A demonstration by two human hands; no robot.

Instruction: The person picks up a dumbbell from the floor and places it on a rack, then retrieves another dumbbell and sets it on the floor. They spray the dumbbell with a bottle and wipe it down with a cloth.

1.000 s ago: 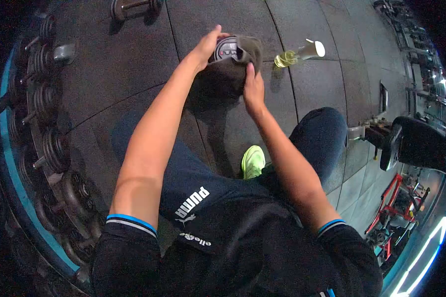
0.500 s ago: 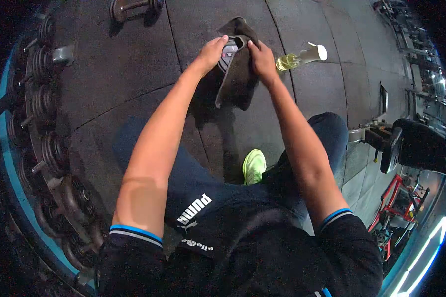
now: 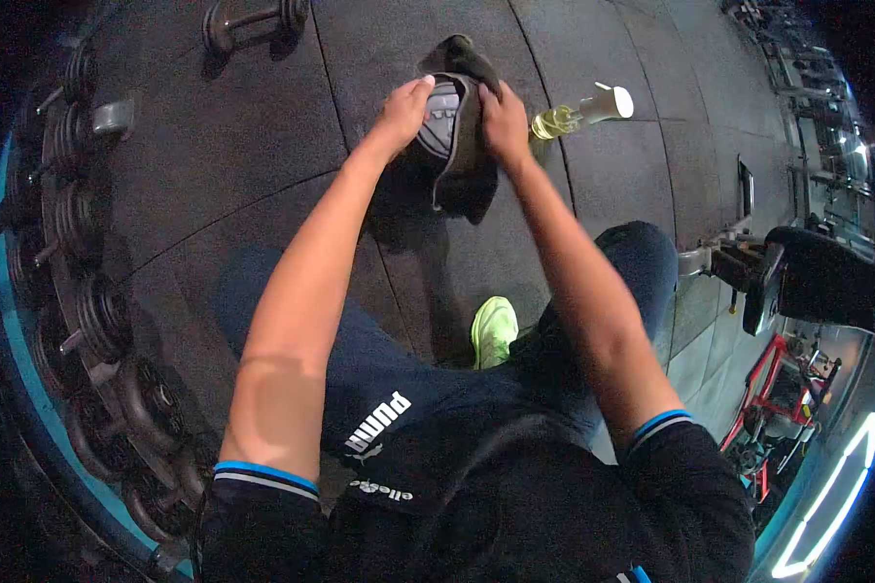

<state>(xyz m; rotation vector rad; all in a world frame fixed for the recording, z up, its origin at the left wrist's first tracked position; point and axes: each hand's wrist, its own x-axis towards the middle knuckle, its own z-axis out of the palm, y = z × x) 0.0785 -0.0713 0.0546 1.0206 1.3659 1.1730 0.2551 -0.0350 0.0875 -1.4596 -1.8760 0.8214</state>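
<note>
Near the bottle (image 3: 556, 122), left hand (image 3: 402, 117) and right hand (image 3: 505, 124) grip dark cloth (image 3: 469, 165), something grey (image 3: 441, 121) within unclear

Landmark: cloth (image 3: 472, 165). Insert (image 3: 440, 131) lies in its opening. Left hand (image 3: 401, 115) at the cloth's left edge, right hand (image 3: 506, 121) at its right. Bottle (image 3: 554, 123) on floor (image 3: 612, 165), just right of cloth. Single dumbbell (image 3: 256, 17) on floor, beyond cloth and to its left. Dumbbell row (image 3: 100, 316) well left of cloth. Shoe (image 3: 494, 330) on the wearer's side of cloth. Padded seat (image 3: 822, 280) well right of cloth.
</note>
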